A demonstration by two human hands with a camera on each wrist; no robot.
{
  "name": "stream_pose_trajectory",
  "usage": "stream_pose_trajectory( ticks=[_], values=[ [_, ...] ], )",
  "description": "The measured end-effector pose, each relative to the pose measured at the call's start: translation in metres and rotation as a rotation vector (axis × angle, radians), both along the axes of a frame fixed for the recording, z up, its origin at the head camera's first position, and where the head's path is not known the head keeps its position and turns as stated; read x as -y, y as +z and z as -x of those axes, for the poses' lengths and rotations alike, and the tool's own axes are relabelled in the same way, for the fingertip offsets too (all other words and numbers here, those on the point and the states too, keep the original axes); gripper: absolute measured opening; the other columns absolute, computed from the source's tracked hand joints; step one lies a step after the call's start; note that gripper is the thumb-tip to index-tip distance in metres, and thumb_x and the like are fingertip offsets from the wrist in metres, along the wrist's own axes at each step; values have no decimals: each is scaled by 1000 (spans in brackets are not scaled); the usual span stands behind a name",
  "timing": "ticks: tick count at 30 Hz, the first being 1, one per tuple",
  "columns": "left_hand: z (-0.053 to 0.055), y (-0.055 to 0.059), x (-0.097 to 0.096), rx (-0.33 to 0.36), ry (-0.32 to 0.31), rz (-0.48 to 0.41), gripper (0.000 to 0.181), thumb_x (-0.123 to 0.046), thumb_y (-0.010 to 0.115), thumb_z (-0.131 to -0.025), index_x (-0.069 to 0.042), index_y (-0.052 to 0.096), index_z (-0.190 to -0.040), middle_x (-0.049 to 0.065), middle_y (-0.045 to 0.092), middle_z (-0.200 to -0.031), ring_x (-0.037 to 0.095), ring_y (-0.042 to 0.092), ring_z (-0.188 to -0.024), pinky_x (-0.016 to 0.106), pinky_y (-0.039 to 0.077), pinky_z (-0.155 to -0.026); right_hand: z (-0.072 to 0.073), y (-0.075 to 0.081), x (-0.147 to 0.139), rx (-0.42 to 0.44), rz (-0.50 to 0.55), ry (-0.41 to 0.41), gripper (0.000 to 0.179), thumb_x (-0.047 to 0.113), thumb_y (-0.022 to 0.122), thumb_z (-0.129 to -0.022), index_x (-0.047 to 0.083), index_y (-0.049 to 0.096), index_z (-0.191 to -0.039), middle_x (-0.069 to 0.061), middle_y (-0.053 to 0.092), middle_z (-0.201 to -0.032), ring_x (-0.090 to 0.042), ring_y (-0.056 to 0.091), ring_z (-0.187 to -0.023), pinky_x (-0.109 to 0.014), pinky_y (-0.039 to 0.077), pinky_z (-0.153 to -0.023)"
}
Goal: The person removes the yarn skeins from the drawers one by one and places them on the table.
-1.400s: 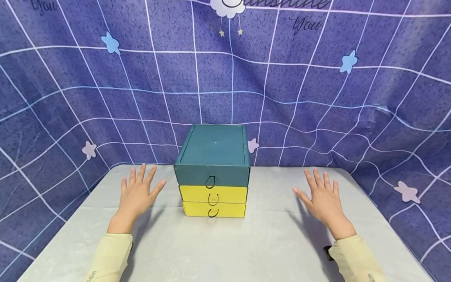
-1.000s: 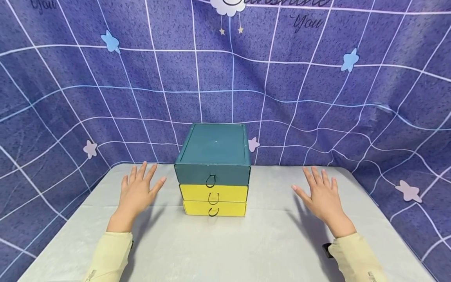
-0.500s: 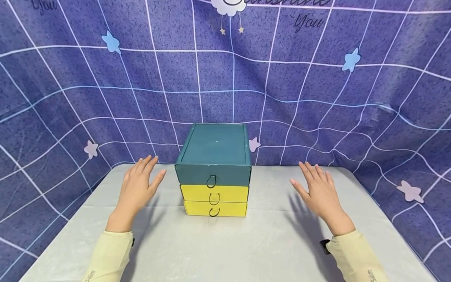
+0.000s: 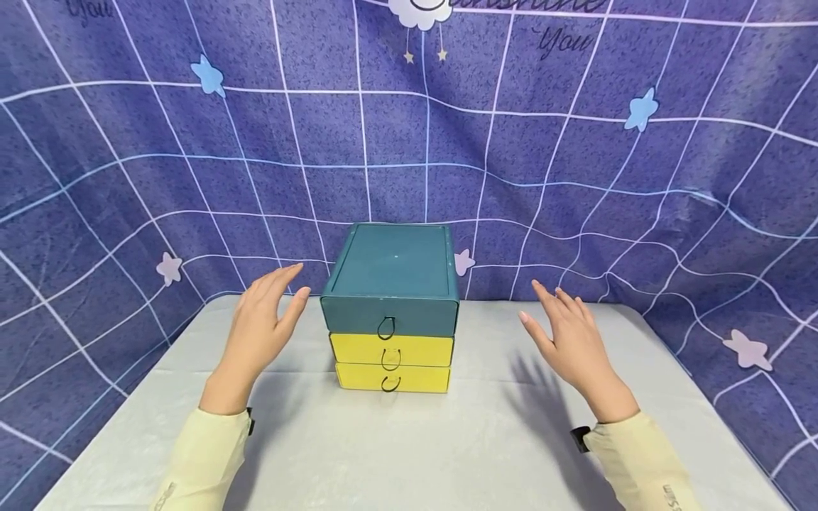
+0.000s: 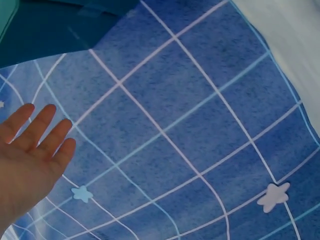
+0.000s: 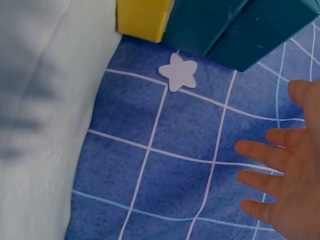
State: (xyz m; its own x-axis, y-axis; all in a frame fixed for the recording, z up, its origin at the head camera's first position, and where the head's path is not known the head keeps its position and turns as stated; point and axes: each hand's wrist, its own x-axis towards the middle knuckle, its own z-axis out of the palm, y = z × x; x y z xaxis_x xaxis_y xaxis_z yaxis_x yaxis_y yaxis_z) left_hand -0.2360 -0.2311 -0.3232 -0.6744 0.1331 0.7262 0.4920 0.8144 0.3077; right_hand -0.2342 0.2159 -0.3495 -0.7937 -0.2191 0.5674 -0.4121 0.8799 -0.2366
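Note:
A stack of drawer boxes stands mid-table in the head view: a larger dark teal box [image 4: 393, 262] on top of two yellow drawers [image 4: 392, 349]. Each front carries a small black loop handle [image 4: 386, 328]. To the left of the stack my left hand [image 4: 258, 326] hovers above the table, fingers extended and thumb apart, holding nothing. On the other side my right hand [image 4: 571, 341] is also raised with fingers spread, farther from the stack. The right wrist view shows the teal box [image 6: 240, 30] beyond the hand, with a yellow drawer [image 6: 142, 17] beside it.
A pale grey cloth covers the table [image 4: 383, 454]. Behind and along both sides hangs a purple-blue curtain [image 4: 319, 128] with grid lines and stars, close to the back of the stack. Dark devices [image 4: 580, 438] show at the sleeve cuffs.
Both hands have risen and moved inward toward the stack, turning so the palms face each other more. The drawer stack stays in place.

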Motion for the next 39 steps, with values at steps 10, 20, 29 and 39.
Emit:
stream_pose_trajectory(
  ticks=[10, 20, 29, 39],
  values=[
    [5, 17, -14, 154, -145, -77, 43, -31, 50, -101, -13, 51, -140, 13, 52, -138, 35, 42, -130, 61, 31, -103, -2, 10, 16, -49, 31, 69, 56, 35, 51, -100, 6, 40, -146, -17, 51, -139, -40, 40, -132, -56, 22, -111],
    [16, 23, -18, 342, -255, -124, 45, -34, 47, -102, -17, 48, -143, 7, 43, -147, 30, 32, -139, 58, 36, -103, -4, 15, 27, -43, 58, 132, 55, 33, 51, -100, 7, 40, -147, -15, 51, -140, -38, 39, -133, -57, 23, -110],
    [28, 23, -18, 481, -340, -230, 43, -27, 48, -102, -14, 47, -144, 8, 39, -150, 30, 33, -138, 54, 34, -106, -2, 13, 32, -18, 53, 158, 56, 34, 51, -100, 8, 39, -147, -15, 50, -141, -37, 37, -134, -56, 23, -110],
    [30, 21, -16, 537, -345, -282, 46, -30, 50, -101, -17, 46, -145, 5, 40, -149, 24, 41, -129, 43, 38, -102, -4, 10, 35, -8, 51, 173, 56, 33, 51, -100, 7, 38, -148, -17, 50, -140, -39, 38, -133, -57, 24, -109]
  ],
)
